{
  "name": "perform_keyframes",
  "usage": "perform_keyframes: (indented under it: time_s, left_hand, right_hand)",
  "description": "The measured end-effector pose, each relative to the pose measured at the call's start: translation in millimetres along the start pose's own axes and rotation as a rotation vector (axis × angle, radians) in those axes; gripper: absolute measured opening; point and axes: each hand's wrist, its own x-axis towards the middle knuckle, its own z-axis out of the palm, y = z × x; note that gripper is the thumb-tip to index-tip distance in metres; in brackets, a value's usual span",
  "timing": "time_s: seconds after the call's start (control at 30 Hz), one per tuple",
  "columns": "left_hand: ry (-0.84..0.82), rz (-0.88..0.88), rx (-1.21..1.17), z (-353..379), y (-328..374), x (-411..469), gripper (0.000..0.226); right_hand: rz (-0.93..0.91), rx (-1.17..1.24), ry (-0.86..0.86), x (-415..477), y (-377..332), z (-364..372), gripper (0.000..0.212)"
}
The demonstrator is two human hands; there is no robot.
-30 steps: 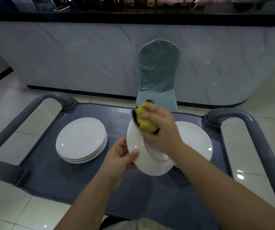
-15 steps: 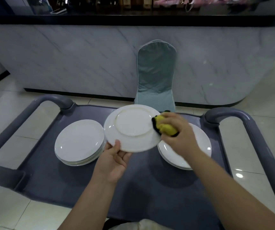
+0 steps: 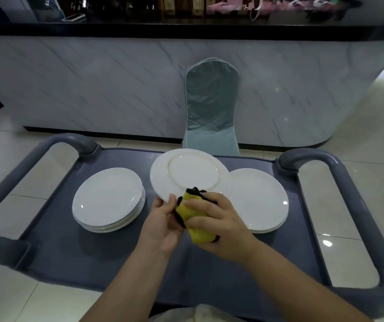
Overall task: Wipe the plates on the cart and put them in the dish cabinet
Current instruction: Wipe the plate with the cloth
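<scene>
Both forearms enter from the bottom edge and meet over the middle of the cart [image 3: 116, 259], a grey-blue deck with looped handles [image 3: 358, 205] at its two ends. The left hand [image 3: 163, 225] grips the near rim of one white plate [image 3: 191, 174]: the thumb lies on the upward face, and the other fingers pass beneath and are hidden. The right hand [image 3: 218, 226] is closed round a folded yellow cloth [image 3: 194, 213] with black edging, its fingers wrapped over the top. The far end of the cloth touches the plate's near rim, just beside the left thumb. The plate is held above the deck, tilted toward the camera, with its underside and foot ring facing up. It overlaps the left edge of the right stack [image 3: 259, 198]; contact between them cannot be determined. The left stack [image 3: 108, 198] rests on the deck, apart from the hands. Each stack holds more than one white plate, face up. Beyond the cart, on the pale tiled floor [image 3: 372, 147], a chair [image 3: 211, 108] in a grey-green cover stands against a marble-fronted counter [image 3: 93, 84] with a dark top. Items on that top are too blurred to identify.
</scene>
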Motion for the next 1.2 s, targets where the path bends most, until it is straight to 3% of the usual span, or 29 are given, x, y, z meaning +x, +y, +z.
perform_keyframes:
  time_s: [0.07,0.2,0.27,0.37,0.57,0.67,0.77,0.83,0.93,1.0,1.1,1.13,1.2]
  left_hand:
    - [-0.033,0.029,-0.022,-4,6,-5,0.027]
    - [-0.164,0.042,0.105,-10,17,-21,0.036]
    - [-0.223,0.036,0.229,-9,16,-28,0.036]
    - [-0.257,0.072,0.375,-4,12,-28,0.032]
    - [-0.216,0.049,0.217,-16,18,-14,0.034]
    - [-0.203,0.023,0.210,-27,18,-11,0.029]
    - [-0.250,-0.014,0.286,-27,14,-12,0.030]
    - [-0.283,-0.018,0.409,-24,10,-14,0.033]
    - [-0.278,0.030,0.556,-22,11,-8,0.027]
    - [-0.243,0.037,0.479,-23,22,-3,0.024]
    - [-0.222,0.001,0.296,-34,44,8,0.027]
    - [-0.222,-0.017,0.268,-38,52,11,0.028]
    - [-0.256,-0.039,0.274,-43,63,19,0.030]
  right_hand:
    - [0.197,0.059,0.087,-15,20,-15,0.017]
    - [0.794,0.114,0.317,-3,63,-56,0.032]
    - [0.904,0.099,0.309,32,73,-63,0.028]
    - [0.726,0.020,0.290,81,59,-60,0.034]
    - [0.142,-0.047,-0.104,28,-8,-27,0.034]
    - [0.276,-0.013,-0.033,-27,10,-41,0.028]
    - [0.658,0.005,0.291,-17,41,-54,0.033]
    - [0.863,0.007,0.389,20,54,-57,0.031]
    - [0.692,-0.051,0.243,65,42,-37,0.034]
    - [0.488,-0.065,0.062,67,14,-15,0.037]
    - [0.209,-0.079,-0.077,25,-10,4,0.028]
    - [0.199,-0.076,-0.081,7,-11,4,0.027]
    - [0.349,-0.073,0.044,-14,-5,-3,0.029]
